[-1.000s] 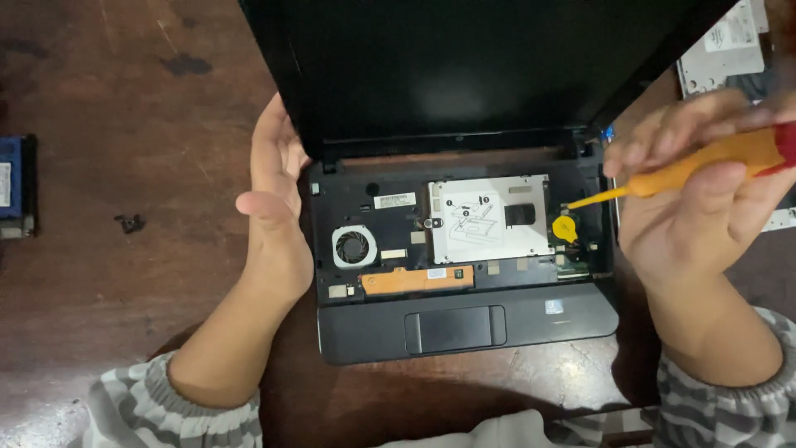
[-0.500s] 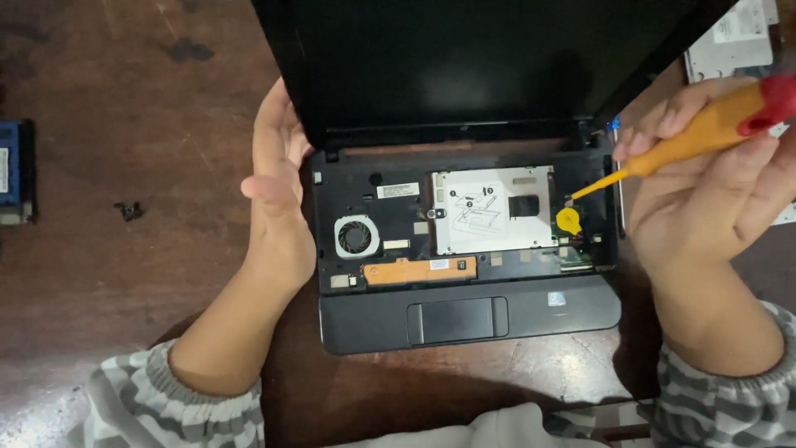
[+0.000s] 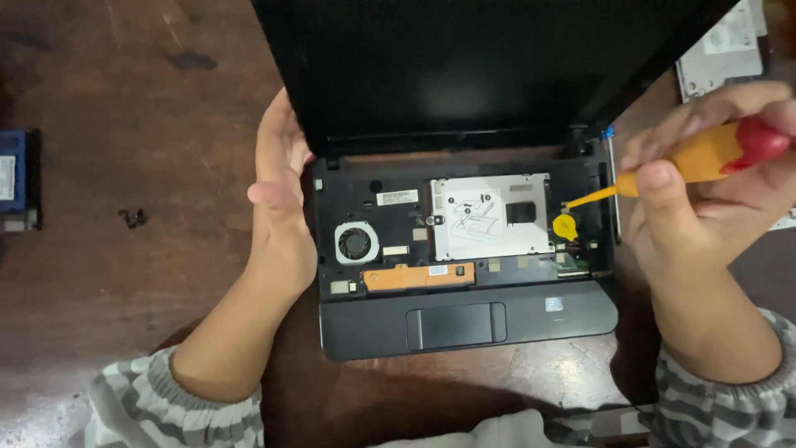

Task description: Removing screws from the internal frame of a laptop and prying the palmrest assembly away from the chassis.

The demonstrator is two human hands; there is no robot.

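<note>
Right hand (image 3: 705, 207): fingers clenched on the yellow-and-red screwdriver (image 3: 688, 162) — tip had crept nearer the round yellow coin cell (image 3: 565, 226).
Left hand (image 3: 282, 195): fingers released, flat on the black opened laptop's (image 3: 464, 319) edge — unchanged.

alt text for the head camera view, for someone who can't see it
A right hand points a yellow-and-red screwdriver into the right side of an opened small black laptop with its keyboard removed, near a yellow round part. The left hand rests against the laptop's left edge on a dark wooden table.
</note>
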